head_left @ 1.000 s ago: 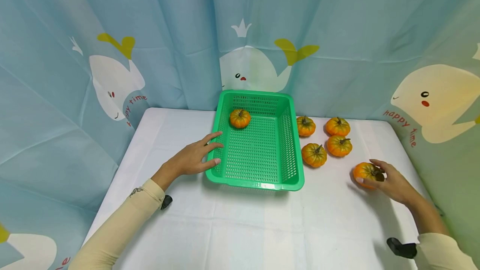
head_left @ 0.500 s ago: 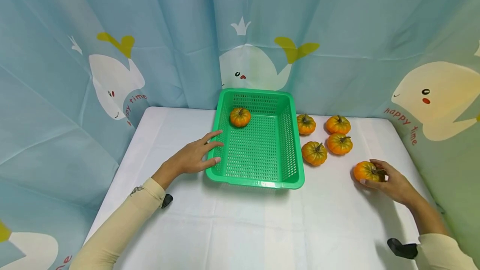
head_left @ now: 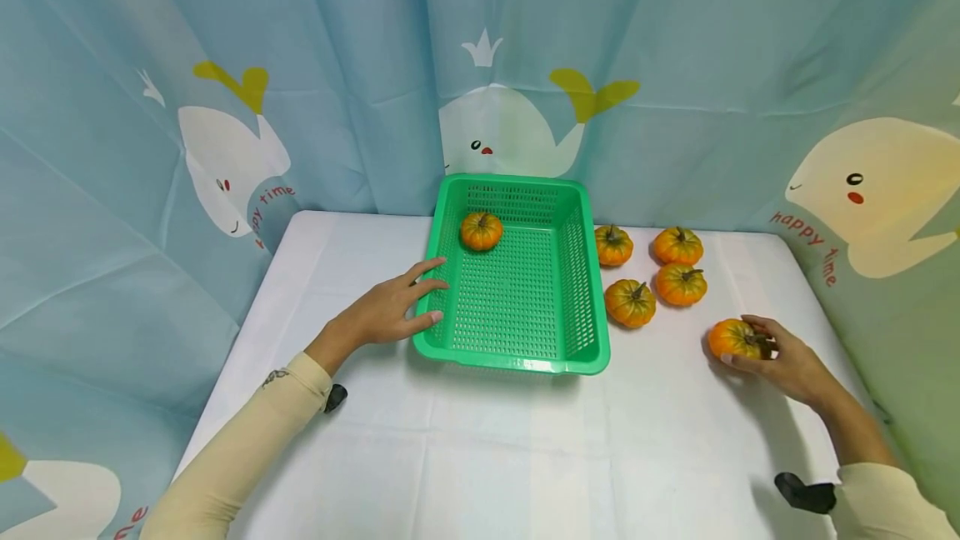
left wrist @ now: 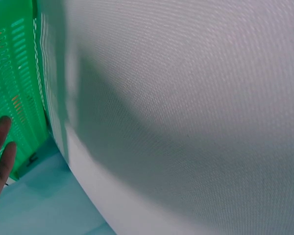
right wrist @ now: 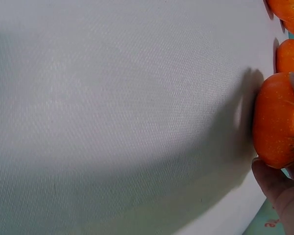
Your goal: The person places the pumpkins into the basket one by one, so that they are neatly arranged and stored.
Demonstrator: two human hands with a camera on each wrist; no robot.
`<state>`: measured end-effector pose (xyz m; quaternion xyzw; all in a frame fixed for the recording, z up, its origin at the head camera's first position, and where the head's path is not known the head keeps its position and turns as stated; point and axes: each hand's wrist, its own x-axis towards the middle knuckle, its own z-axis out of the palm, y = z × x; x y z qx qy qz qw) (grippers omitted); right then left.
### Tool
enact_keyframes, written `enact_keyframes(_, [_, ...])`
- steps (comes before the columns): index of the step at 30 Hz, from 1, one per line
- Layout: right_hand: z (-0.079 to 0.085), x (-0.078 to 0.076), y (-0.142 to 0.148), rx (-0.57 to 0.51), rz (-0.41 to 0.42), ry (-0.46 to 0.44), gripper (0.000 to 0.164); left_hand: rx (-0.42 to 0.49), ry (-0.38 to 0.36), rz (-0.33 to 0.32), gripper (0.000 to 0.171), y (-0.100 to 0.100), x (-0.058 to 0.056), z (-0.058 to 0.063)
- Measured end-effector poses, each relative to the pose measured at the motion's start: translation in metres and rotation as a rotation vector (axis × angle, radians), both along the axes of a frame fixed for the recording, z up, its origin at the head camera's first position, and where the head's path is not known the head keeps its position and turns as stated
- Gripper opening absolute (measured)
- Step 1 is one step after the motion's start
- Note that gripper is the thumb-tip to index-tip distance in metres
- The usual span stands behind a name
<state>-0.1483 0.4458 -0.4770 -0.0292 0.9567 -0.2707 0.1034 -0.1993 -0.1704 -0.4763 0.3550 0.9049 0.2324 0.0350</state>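
Observation:
In the head view, my left hand [head_left: 378,312] rests with fingers spread over the left rim of a green plastic basket [head_left: 510,365]. The left wrist view shows two of its fingertips [left wrist: 7,154] against the perforated basket wall. One small orange pumpkin [head_left: 481,232] sits inside, toward the back left corner. At the table's right side, my right hand [head_left: 787,363] grips another small pumpkin [head_left: 731,338] between thumb and fingers. From the right wrist, that pumpkin [right wrist: 279,120] has a finger below it and the thumb above, close over the white cloth.
Several more pumpkins [head_left: 630,303] stand on the white-covered table [head_left: 517,448], between the basket and my right hand. A blue curtain [head_left: 360,65] with whale prints hangs along the table's back and sides.
The head view has shifted slightly, so everything sits a little higher in it. Left hand, basket and pumpkins keep their places; my right thumb has slid slightly along the pumpkin.

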Motion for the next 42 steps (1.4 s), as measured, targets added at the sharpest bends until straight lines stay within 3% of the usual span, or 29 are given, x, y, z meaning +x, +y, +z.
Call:
enact_keyframes(14, [0.002,0.002,0.000,-0.012,-0.006,-0.042,0.075,0.000,-0.007,-0.004,0.056,0.001,-0.002,0.000])
enact_keyframes(23, [0.001,0.004,-0.001,0.000,-0.003,0.013,0.070,0.004,0.006,-0.005,0.058,0.001,-0.002,-0.001])
enact_keyframes(28, [0.005,0.005,-0.004,-0.022,-0.013,-0.014,0.073,-0.005,0.000,0.003,0.057,0.001,-0.001,-0.001])
enact_keyframes(42, [0.019,0.004,-0.017,-0.008,0.017,0.069,0.071,0.001,0.001,0.004,0.057,0.000,0.001,0.000])
